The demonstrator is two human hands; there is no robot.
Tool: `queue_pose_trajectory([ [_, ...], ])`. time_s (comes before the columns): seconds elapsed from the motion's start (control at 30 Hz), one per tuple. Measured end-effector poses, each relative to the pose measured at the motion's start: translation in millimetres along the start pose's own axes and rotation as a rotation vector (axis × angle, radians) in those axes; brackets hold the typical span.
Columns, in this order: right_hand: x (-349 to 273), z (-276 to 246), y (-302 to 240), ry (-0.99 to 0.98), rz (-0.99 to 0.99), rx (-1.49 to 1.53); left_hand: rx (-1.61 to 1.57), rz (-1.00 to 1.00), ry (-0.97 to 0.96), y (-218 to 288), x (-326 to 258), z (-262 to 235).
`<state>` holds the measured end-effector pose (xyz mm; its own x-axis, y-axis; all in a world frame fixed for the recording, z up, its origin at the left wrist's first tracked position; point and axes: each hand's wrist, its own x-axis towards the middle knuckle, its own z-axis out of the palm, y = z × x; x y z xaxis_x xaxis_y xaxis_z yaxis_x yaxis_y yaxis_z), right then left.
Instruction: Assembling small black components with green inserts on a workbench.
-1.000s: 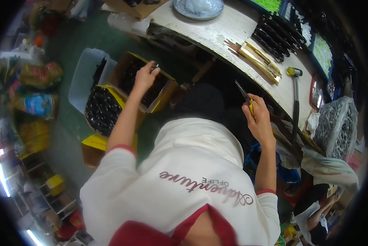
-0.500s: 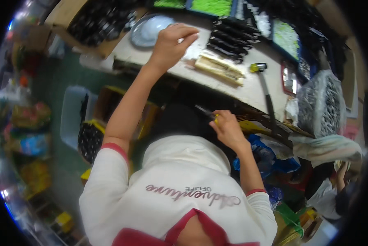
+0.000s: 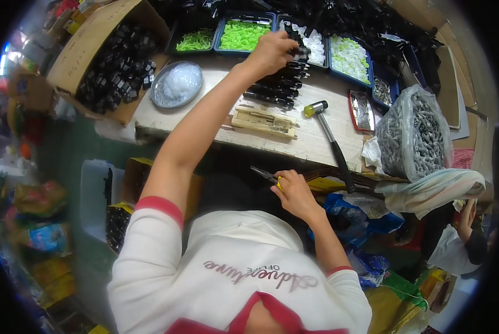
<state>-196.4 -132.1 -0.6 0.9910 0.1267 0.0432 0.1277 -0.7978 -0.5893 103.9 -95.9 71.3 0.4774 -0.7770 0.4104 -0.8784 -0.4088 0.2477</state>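
My left hand [image 3: 270,54] reaches to the far side of the bench, its fingers closed on the end of a long black part at the top of a row of similar black parts [image 3: 273,93]. Pliers with yellow grips [image 3: 265,173] are in my right hand [image 3: 297,192], held low in front of the bench edge with the jaws pointing up and left. Between the hands, a cream-coloured grooved block [image 3: 264,121] lies near the bench's front edge. A mallet with a yellow-and-black head [image 3: 316,108] lies right of it, its handle overhanging the edge.
A round dish of white material [image 3: 177,83] stands left, beside a carton of black pieces [image 3: 116,69]. Trays of green pieces [image 3: 242,34], white pieces [image 3: 314,47] and pale green pieces [image 3: 349,58] line the back. A bag of grey parts [image 3: 416,133] sits right, near a cloth [image 3: 433,189].
My left hand has moved farther back and right, from over the bench to the black parts, and has closed on one. My right hand still holds the pliers. The view has shifted.
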Motion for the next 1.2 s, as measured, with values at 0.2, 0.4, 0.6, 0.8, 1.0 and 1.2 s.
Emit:
queue_pose_trajectory([
  [0.2,3,-5,-2,0.106,0.025,0.146,-1.342,-0.455,0.276,16,-83,-63],
  [0.4,24,-7,-7,0.243,0.037,0.291,-1.428,-0.741,0.024,69,-202,-38],
  [0.6,30,-7,-24,0.151,0.016,0.328,-1.4,-0.759,-0.046,81,-239,-29],
  [0.8,25,-7,-31,0.126,-0.011,0.27,-0.967,-0.656,0.001,91,-239,-29],
  [1.0,25,-10,-37,0.016,-0.006,0.189,-0.615,-0.41,0.222,93,-247,-17],
  [1.2,26,-16,-34,-0.125,-0.081,0.077,-1.695,-0.936,-0.25,72,-254,-34],
])
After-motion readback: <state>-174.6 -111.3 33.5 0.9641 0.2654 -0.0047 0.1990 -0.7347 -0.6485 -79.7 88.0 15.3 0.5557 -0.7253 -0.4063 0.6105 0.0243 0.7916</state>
